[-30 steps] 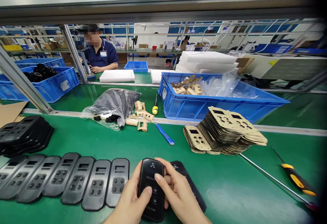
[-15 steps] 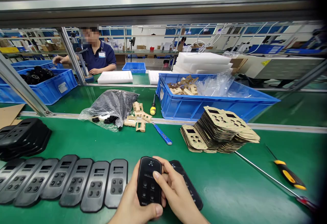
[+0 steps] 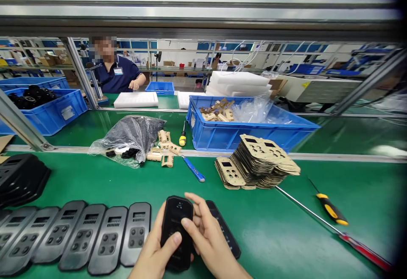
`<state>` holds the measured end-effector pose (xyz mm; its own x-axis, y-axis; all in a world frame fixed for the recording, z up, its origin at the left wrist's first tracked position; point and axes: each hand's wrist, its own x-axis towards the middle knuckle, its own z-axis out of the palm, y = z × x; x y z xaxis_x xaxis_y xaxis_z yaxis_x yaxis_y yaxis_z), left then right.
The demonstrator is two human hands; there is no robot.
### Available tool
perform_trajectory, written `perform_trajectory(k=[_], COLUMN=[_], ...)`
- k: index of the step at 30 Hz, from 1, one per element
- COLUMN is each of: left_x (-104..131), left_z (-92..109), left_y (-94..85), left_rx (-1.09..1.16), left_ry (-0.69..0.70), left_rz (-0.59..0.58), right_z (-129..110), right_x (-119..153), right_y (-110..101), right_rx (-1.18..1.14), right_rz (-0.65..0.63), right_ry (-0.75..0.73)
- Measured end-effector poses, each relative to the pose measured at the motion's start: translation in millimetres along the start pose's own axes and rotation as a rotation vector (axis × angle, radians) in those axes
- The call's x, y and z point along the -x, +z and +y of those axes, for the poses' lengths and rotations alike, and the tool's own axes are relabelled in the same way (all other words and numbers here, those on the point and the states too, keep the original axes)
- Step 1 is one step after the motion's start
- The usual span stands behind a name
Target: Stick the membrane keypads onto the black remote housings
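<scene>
A black front panel with a glossy face and small markings (image 3: 177, 215) is held upright between my two hands. My left hand (image 3: 155, 245) wraps round its left edge, with the thumb lying on the face. From the right, my right hand (image 3: 208, 238) grips the other edge, its thumb also on the face. Another glossy black panel (image 3: 227, 232) lies on the bench just behind my right hand, partly hidden by it. To the left, several matte black housings with four-button pads (image 3: 136, 232) lie in a slanted row.
Stacked beige adhesive sheets (image 3: 254, 160), a blue cutter (image 3: 193, 169), a yellow-black screwdriver (image 3: 330, 207) and a long red-handled screwdriver (image 3: 362, 249) lie around. Behind are a blue bin (image 3: 244, 137), a bag of black parts (image 3: 130, 137) and black shells (image 3: 25, 177). A co-worker (image 3: 116, 75) sits opposite.
My left thumb has moved up from the panel's lower edge onto its face. The view has swung slightly right. The co-worker's raised arm has come down, the other hand lifting.
</scene>
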<state>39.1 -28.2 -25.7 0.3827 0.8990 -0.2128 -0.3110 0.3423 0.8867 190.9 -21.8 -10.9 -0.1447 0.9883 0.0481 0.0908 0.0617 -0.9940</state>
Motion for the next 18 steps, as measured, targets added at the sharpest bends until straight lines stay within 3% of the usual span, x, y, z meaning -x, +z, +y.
perform_trajectory(k=[4,9,14,18], left_x=[-0.9,-3.7,-3.7,-1.7], left_z=[-6.9,-2.0,-1.2,3.1], left_y=[-4.4,-11.7,-12.1,-12.0], left_rx=[-0.064,-0.149,-0.168,-0.182], left_ry=[0.104,0.026,0.024,0.024], left_rz=[-0.066,0.046,0.068,0.067], right_z=[-17.9,-16.2,-0.5,-1.0], right_x=[-15.4,-19.4,-17.3,-30.4], right_y=[-41.9,-98.9,-112.0,-121.4], right_rx=[0.095,0.412,0.636,0.899], right_rz=[-0.096,-0.154,-0.052,0.164], right_ry=[0.06,0.102,0.072,0.004])
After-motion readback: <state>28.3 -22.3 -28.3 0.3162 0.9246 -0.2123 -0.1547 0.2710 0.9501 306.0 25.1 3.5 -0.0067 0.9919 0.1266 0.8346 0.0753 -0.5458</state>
